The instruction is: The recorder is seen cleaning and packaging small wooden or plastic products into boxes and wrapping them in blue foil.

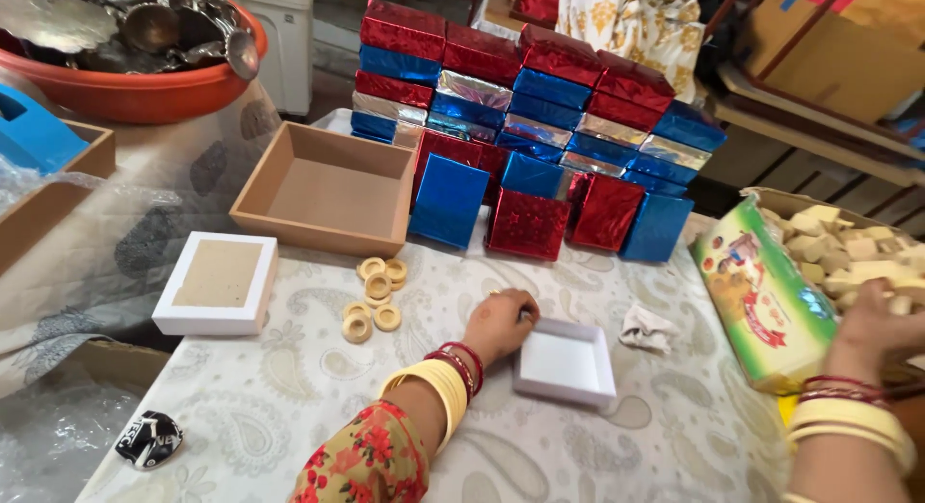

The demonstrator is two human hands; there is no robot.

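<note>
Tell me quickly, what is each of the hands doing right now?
Left hand: fingers curled, holding the edge of the small white open box.
Right hand: reaching into the carton of pale yellow blocks; grip cannot be told.

The left hand (501, 322) rested on the rim of a small white box tray (566, 363) on the desk (289, 416), while the right hand (882, 325) reached into a carton of pale blocks (848, 252).
</note>
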